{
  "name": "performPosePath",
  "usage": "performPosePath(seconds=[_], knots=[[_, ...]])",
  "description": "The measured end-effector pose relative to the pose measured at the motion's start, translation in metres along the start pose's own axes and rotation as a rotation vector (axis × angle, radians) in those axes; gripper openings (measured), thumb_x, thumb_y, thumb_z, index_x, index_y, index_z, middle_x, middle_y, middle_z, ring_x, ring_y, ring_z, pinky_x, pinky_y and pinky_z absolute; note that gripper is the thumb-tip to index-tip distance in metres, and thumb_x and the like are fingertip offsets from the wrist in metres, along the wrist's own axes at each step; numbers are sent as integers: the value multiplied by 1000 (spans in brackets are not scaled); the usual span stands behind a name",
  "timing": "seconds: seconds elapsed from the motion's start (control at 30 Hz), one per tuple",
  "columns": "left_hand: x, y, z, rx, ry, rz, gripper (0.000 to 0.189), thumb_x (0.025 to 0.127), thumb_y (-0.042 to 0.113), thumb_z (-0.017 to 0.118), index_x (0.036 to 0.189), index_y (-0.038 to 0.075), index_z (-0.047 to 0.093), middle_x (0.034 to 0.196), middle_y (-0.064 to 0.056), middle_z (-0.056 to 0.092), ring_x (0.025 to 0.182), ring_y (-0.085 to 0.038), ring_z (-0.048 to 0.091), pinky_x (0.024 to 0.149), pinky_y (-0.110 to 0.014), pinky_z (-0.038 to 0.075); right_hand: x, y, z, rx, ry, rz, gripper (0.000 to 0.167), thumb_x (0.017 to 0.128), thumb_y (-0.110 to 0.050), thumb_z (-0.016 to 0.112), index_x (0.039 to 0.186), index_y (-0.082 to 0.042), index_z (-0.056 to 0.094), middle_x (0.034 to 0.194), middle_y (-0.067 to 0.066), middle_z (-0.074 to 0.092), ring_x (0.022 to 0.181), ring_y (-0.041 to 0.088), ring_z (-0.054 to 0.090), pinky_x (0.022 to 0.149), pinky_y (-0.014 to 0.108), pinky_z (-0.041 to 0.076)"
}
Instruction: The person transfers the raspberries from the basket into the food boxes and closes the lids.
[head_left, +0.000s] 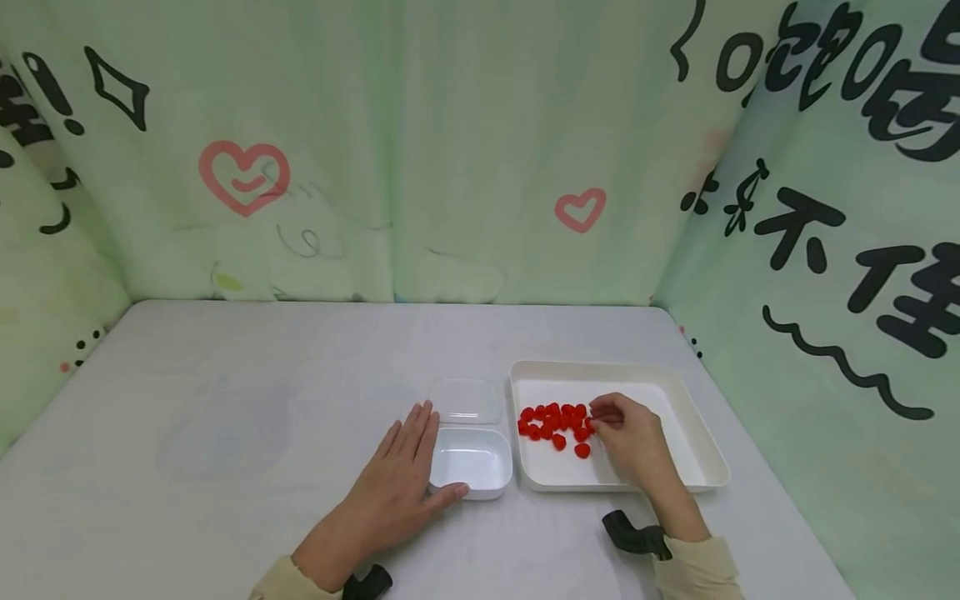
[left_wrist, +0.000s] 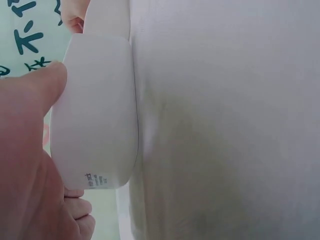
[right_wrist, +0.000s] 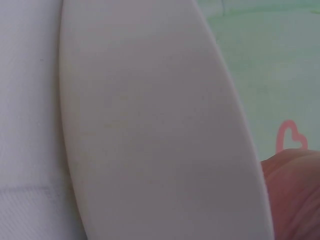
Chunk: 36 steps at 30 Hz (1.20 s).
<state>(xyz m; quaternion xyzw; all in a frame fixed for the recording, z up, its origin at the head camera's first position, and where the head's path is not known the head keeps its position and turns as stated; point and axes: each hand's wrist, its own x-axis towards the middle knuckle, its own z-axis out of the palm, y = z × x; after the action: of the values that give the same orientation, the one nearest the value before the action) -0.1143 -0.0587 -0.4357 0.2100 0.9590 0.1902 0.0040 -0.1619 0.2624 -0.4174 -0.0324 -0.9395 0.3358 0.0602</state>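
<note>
My left hand lies along the left side of a small white container, fingers straight and the thumb at its near rim. The left wrist view shows the thumb against the top edge of the container. To the right is a large white tray with several small red heart-shaped pieces in its left part. Over the tray, my right hand has its fingers bent down, thumb and fingertips pinching at a red piece on the cluster's right edge. In the right wrist view the tray wall hides the fingertips.
A clear plastic lid lies just behind the small container, against the fingertips of the left hand. Green printed curtains hang behind and beside the white-covered table. Black camera mounts sit at both wrists.
</note>
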Motion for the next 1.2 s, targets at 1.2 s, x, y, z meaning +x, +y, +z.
performPosePath(seconds=[1.2], knots=[[-1, 3, 1, -25, 31, -17, 96, 93, 64, 53, 155, -2, 22, 165, -18, 20, 154, -32, 18, 124, -51, 19, -1, -2, 1, -48, -58, -12, 27, 91, -4, 66, 118, -3, 63, 111, 17, 69, 100, 29, 65, 91, 45, 57]])
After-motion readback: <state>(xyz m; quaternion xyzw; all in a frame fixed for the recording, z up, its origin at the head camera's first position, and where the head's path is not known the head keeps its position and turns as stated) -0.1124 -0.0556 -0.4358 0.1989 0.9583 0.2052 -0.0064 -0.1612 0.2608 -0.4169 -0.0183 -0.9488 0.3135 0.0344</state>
